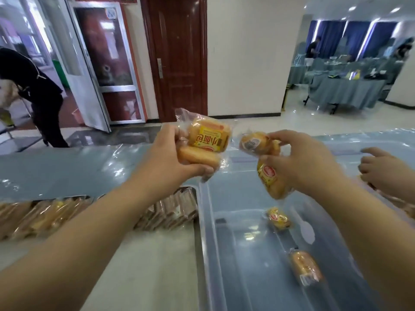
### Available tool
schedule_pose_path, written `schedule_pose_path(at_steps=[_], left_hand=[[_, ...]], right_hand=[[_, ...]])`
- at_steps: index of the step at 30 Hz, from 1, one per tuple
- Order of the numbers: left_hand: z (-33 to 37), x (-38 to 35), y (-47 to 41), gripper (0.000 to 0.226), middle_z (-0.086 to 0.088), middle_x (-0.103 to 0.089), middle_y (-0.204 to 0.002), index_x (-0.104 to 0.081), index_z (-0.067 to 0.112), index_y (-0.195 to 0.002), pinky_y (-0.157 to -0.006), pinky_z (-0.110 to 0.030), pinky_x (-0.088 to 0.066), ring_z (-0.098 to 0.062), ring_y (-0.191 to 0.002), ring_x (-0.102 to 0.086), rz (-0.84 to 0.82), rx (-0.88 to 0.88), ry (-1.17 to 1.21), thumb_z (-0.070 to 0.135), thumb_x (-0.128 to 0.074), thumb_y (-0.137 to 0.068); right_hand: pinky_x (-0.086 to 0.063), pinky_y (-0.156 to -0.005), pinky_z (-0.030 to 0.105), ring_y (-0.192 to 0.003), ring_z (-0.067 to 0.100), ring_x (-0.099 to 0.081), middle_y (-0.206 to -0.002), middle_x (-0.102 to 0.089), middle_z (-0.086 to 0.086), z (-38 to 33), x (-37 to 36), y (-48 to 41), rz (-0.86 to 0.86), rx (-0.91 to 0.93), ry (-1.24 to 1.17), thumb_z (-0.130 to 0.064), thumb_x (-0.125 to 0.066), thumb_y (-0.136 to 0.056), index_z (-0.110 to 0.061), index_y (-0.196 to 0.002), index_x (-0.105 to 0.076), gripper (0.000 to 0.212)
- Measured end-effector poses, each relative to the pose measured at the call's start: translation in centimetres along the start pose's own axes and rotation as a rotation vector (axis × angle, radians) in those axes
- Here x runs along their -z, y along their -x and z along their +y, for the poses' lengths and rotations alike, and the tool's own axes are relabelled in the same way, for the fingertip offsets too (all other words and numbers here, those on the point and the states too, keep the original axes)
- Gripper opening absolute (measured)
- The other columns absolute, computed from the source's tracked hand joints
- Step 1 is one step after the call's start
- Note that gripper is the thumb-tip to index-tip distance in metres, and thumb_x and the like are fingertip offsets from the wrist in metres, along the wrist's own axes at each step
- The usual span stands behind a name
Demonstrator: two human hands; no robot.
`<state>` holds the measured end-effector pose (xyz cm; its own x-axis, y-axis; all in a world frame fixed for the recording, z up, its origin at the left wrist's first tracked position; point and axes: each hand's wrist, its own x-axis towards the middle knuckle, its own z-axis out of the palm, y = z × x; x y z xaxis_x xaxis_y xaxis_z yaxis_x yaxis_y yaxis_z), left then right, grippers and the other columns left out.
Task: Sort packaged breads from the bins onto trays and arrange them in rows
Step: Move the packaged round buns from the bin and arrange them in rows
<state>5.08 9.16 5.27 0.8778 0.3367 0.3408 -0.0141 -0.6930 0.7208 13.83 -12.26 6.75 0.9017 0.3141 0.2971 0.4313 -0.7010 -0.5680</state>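
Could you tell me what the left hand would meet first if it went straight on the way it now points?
Probably the small bread pack pinched in the right hand; the left hand, gripping its own bread packs, points toward it, though depth is unclear.

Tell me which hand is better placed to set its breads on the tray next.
Probably left: the left hand holds packaged breads nearest the tray with its rows, while the right hand holds two more packs over the clear bin.

Bright, even indoor light, with ceiling lamps glowing at the upper right. Glare streaks the plastic table cover (67, 167). The frame edges bend and blur.
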Motion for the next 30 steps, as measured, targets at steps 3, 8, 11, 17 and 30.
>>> schedule_pose_path(at_steps=[3,8,11,17,30], left_hand=[[-2.0,4.4,4.1,0.066,0.02,-0.052,-0.093,-0.039,0.036,-0.098,-0.055,-0.008,-0.038,0.008,-0.076,-0.054,0.065,0.048,0.051,0.038,-0.088,-0.053],[-8.5,12.2,11.2,0.073,0.019,-0.053,-0.095,-0.044,0.028,-0.11,-0.061,-0.015,-0.04,0.004,-0.081,-0.053,0.093,0.18,0.068,0.04,-0.087,-0.051],[-12.9,15.9,15.3,0.07,0.02,-0.052,-0.091,-0.046,0.025,-0.106,-0.059,-0.012,-0.037,0.006,-0.078,-0.052,0.13,0.262,0.073,0.034,-0.089,-0.052],[-21.2,19.8,21.2,0.07,0.012,-0.058,-0.098,-0.046,0.027,-0.104,-0.065,-0.015,-0.042,-0.002,-0.086,-0.058,0.162,0.451,0.17,0.027,-0.09,-0.05],[-33.0,26.2,31.6,0.062,-0.002,-0.057,-0.096,-0.046,0.011,-0.103,-0.06,-0.025,-0.039,-0.015,-0.081,-0.054,0.484,0.852,0.12,0.028,-0.088,-0.061]], right_hand=[[-0.049,-0.081,0.035,-0.098,0.017,-0.057,-0.113,-0.059,-0.004,-4.3,-2.1,2.7,0.084,0.054,-0.128,-0.03,-0.069,-0.083,-0.035,-0.118,-0.059,0.036],[-0.05,-0.087,0.038,-0.1,0.018,-0.059,-0.112,-0.061,-0.003,-11.8,-7.6,7.8,0.054,0.095,-0.201,-0.031,-0.071,-0.082,-0.035,-0.118,-0.06,0.038],[-0.046,-0.083,0.031,-0.098,0.015,-0.058,-0.113,-0.059,-0.006,-15.6,-12.2,10.6,-0.044,0.098,-0.213,-0.03,-0.071,-0.083,-0.035,-0.118,-0.059,0.038],[-0.05,-0.089,0.039,-0.103,0.02,-0.059,-0.111,-0.063,-0.001,-20.6,-21.3,14.4,-0.283,0.074,-0.197,-0.026,-0.073,-0.079,-0.031,-0.118,-0.064,0.04],[-0.05,-0.084,0.033,-0.102,0.016,-0.059,-0.115,-0.063,-0.005,-28.3,-35.0,16.8,-0.631,0.207,-0.073,-0.028,-0.067,-0.084,-0.032,-0.122,-0.061,0.039]])
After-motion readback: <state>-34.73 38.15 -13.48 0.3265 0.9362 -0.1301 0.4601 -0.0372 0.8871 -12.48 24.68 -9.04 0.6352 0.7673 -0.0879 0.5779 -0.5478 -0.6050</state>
